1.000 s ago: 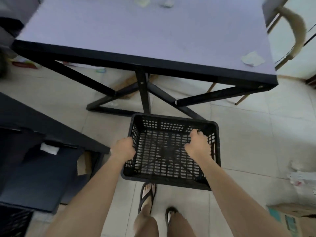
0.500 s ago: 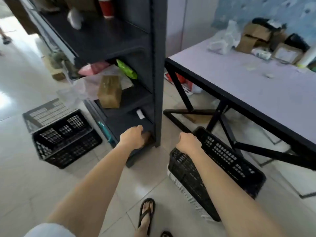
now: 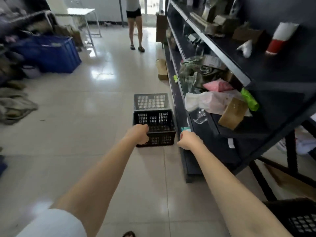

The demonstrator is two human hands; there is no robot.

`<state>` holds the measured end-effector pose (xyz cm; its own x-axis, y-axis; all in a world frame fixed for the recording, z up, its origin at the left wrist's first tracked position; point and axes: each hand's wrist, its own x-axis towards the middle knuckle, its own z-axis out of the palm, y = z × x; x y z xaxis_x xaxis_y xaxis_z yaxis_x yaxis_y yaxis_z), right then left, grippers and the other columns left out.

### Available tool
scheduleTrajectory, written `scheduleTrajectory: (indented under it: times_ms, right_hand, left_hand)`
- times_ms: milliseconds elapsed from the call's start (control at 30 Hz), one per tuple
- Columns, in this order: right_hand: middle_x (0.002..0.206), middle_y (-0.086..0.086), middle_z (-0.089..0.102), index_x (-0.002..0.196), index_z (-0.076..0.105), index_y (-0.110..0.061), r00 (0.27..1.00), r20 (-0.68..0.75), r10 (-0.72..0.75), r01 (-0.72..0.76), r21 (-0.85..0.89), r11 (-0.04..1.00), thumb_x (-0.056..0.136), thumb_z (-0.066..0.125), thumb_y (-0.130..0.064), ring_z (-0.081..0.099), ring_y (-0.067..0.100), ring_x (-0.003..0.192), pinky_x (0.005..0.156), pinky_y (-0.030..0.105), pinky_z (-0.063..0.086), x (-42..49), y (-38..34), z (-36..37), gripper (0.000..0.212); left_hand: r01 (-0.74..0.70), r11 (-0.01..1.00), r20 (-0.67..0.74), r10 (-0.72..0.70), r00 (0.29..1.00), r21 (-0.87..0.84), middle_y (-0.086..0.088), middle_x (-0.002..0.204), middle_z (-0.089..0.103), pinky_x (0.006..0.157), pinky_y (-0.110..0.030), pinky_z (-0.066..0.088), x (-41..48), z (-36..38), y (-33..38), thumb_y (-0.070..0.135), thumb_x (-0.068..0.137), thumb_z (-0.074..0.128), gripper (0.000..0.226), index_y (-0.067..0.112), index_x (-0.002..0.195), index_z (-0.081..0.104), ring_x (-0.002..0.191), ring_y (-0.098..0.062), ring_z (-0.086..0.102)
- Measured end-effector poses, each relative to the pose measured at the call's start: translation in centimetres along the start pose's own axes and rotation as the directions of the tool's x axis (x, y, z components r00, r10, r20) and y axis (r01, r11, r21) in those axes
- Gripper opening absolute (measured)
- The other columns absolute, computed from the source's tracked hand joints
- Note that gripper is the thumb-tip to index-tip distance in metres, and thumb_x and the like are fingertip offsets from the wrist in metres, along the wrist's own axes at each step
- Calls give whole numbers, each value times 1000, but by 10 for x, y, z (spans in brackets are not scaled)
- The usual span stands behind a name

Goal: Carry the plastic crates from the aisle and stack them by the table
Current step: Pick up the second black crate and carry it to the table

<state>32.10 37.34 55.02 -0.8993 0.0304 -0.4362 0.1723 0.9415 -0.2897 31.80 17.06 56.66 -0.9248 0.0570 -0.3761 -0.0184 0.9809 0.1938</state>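
Both arms out, left hand (image 3: 138,134) fisted before black crate (image 3: 154,127), right hand (image 3: 189,140) curled

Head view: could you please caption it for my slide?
Both hands reach toward a black crate beside the shelving.

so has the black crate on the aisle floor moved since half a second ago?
Cannot tell for sure: the camera swung. The black crate sits on the floor beside the shelving unit's base, grey crate against it, as before.

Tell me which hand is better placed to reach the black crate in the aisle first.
Left. The left hand lines up with the black crate's near left corner; the right hand is off beside the shelf base.
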Motion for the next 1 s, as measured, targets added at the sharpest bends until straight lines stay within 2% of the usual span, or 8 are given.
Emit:
scheduleTrajectory:
  times_ms: [100,200,300,433,700,833,1000]
  right_hand:
    - [110,10,59,95,50,-19,998,-5,-58,58,-13,998,78,56,-23,58,31,104,86,38,50,32,-75,11,18]
    - [112,8,59,96,50,-20,995,17,-98,98,-33,995,81,56,-24,57,31,103,89,41,51,59,-135,18,18]
    - [113,7,58,97,49,-21,994,55,-98,101,-63,993,82,58,-24,56,30,104,90,41,50,88,-177,24,18]
    - [112,5,58,98,50,-22,996,51,-72,76,-77,994,82,57,-23,56,28,105,88,38,49,141,-215,29,18]
    - [111,4,57,101,52,-21,994,104,-17,22,-49,999,83,58,-24,55,26,103,86,37,50,273,-256,11,19]
    - [109,4,56,103,53,-20,994,108,30,-28,-14,1000,84,56,-24,56,25,100,87,38,51,332,-262,-8,19]
    - [113,6,57,98,48,-23,992,101,74,-72,-17,997,82,56,-23,56,28,103,81,36,49,392,-254,-28,18]
  left_hand:
    - [43,999,-1,-43,999,-29,-13,134,53,100,-38,43,17,-18,-73,15,92,52,40,8,131,48,123,-32,50]
    - [103,990,-5,-104,995,-92,-10,140,49,105,-38,41,32,-35,-136,17,93,52,46,12,138,43,129,-30,46]
    - [145,983,23,-144,989,-113,-9,141,47,106,-44,42,54,-45,-183,19,92,53,49,17,139,42,129,-30,46]
    - [154,983,66,-148,987,-96,-8,141,47,105,-44,42,101,-58,-227,20,91,52,50,17,140,41,129,-30,46]
    - [169,985,106,-164,981,-43,-9,135,50,102,-45,45,224,-102,-268,19,91,51,50,18,140,40,124,-31,48]
    - [150,989,134,-148,980,-5,-8,139,48,102,-43,44,286,-128,-272,20,92,49,49,18,140,39,126,-31,48]
    - [118,993,192,-119,974,15,-8,141,46,102,-43,44,363,-144,-269,20,93,48,49,18,141,38,125,-31,49]
